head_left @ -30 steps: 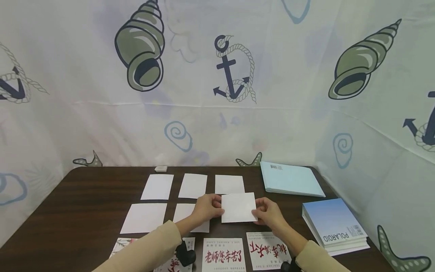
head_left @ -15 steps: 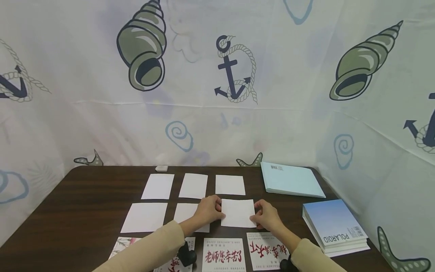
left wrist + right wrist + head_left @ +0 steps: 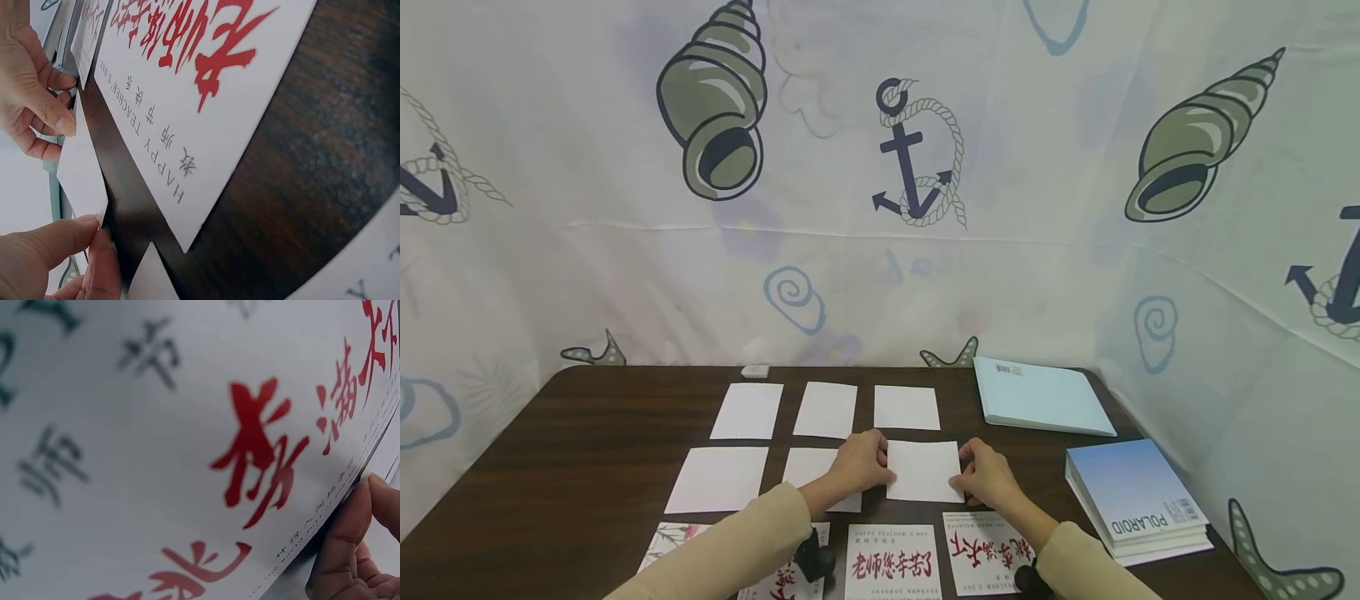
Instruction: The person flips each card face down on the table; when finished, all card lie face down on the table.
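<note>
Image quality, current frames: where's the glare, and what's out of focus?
Head: soft light, POLAROID book lettering legible; left wrist: pale glare on the dark tabletop; right wrist: dark characters on the near printed card blurred, central red ones crisper.

Table: dark brown, wood grain, rounded far corners. Far row — three white cards, side by side, small gaps between. Next row: a wide white card, then another white card (partly hidden). Near side: flowered card, mostly covered, plus three cards with red writing. White block at far edge. Right side — pale blue book, thick POLAROID book nearer.
</note>
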Tool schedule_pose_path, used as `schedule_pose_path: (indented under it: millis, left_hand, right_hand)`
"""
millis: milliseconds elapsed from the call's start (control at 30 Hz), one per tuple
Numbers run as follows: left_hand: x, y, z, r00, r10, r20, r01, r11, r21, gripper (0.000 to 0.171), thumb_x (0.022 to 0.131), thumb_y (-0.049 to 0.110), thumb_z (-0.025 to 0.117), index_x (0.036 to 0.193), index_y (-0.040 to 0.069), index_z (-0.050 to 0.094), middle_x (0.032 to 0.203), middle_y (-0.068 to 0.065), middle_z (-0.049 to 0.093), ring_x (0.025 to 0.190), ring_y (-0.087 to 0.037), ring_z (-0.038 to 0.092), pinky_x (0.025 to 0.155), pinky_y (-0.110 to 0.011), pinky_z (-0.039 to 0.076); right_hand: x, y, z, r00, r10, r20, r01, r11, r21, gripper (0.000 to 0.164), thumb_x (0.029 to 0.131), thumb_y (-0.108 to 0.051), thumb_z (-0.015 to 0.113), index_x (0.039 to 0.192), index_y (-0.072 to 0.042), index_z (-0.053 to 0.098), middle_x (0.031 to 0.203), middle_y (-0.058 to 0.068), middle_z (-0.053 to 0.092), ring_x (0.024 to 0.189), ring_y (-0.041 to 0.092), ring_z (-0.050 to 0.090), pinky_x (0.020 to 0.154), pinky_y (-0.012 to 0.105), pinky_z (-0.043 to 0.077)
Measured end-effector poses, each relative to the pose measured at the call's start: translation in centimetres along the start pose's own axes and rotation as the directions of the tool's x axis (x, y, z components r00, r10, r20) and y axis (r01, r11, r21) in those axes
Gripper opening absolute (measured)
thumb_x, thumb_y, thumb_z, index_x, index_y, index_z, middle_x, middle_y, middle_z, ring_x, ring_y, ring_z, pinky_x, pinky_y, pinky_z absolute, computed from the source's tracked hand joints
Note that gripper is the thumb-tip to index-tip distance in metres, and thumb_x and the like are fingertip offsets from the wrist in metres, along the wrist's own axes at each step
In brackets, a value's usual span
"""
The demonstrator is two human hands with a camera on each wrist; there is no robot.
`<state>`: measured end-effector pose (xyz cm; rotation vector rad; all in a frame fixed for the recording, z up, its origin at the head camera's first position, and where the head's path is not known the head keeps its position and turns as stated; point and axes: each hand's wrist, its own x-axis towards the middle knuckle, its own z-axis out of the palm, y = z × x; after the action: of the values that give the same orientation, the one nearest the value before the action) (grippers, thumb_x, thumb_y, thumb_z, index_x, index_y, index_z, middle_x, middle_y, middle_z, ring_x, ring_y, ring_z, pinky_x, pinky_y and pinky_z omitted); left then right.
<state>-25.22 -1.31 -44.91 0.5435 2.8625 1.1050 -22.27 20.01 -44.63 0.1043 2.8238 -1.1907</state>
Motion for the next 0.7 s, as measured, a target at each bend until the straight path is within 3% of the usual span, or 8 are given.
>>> schedule_pose_path:
  millis: [467,600,700]
  left_hand:
    - [-0.9,-0.7,-0.1,0.999,-0.051,0.013,0.051,0.999,0.007,0.033,0.065,0.006,0.081,0.090,-0.001,0.059,0.066,0.002,0.054,0.055,-0.010,0.046,0.051,-0.023,0.037]
    - [-0.4,-0.5,-0.9,0.999,-0.008,0.034,0.009,1.000,-0.009,0.033,0.068,0.007,0.080,0.093,-0.003,0.061,0.067,0.001,0.056,0.056,-0.008,0.049,0.052,-0.021,0.039]
    - [-0.1,0.1,-2.5,0.997,0.030,0.070,-0.023,0.995,-0.099,0.034,0.073,0.009,0.077,0.100,-0.005,0.061,0.074,-0.001,0.060,0.059,-0.008,0.056,0.054,-0.020,0.046]
  right_hand:
    - [0.0,-0.1,0.9,1.000,-0.013,0.024,0.013,1.000,-0.001,0.037,0.075,0.000,0.074,0.105,0.003,0.053,0.070,0.006,0.052,0.053,0.014,0.050,0.048,0.027,0.050]
    - [0.3,-0.6,0.3,1.000,-0.029,0.007,0.029,0.999,0.031,0.034,0.077,-0.001,0.072,0.106,0.003,0.053,0.070,0.005,0.052,0.055,0.013,0.050,0.049,0.026,0.050]
    - [0.3,-1.9,-0.6,0.994,-0.093,-0.062,0.098,0.991,0.087,0.030,0.080,-0.001,0.069,0.106,0.003,0.055,0.072,0.005,0.051,0.057,0.014,0.050,0.049,0.025,0.049]
